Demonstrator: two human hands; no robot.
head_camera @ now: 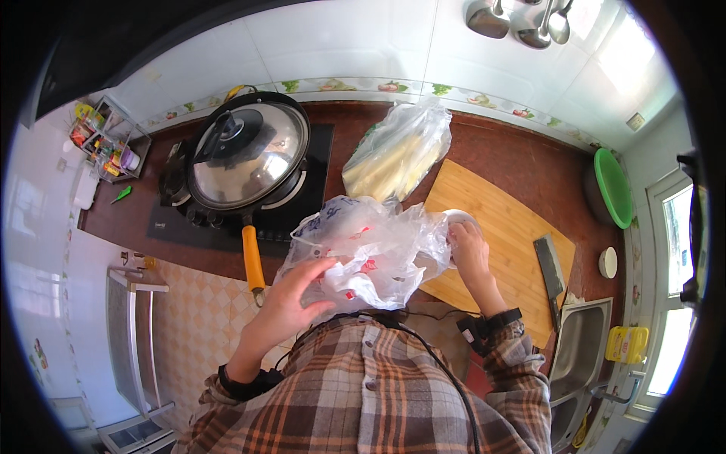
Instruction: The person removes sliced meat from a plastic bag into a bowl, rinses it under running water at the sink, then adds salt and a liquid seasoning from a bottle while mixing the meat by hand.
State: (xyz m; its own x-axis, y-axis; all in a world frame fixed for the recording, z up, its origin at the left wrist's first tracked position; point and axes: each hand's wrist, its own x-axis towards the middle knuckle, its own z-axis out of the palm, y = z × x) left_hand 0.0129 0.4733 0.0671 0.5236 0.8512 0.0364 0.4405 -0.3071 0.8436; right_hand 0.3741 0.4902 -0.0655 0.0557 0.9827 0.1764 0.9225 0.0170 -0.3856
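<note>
Before me is a crumpled translucent plastic bag (pixel 368 255) with red and blue printing, over the counter's front edge. My left hand (pixel 295 292) is at its left side, thumb and index finger apart and the index fingertip against the plastic. Its other fingers are hidden, so I cannot tell whether they grip the bag. At the bag's right side, my right hand (pixel 469 249) has its fingers curled on the rim of a white bowl (pixel 462 217). The bag partly covers this bowl, and its contents cannot be seen. Behind lies another clear bag (pixel 397 153) holding pale yellow, long pieces.
A lidded wok (pixel 249 153) sits on the black cooktop (pixel 317 164), its orange handle (pixel 253 258) jutting toward me. On the wooden cutting board (pixel 482 204) lies a cleaver (pixel 549 272). Farther right are a green-rimmed basin (pixel 612 187), a small cup (pixel 608 262) and a steel sink (pixel 578 352).
</note>
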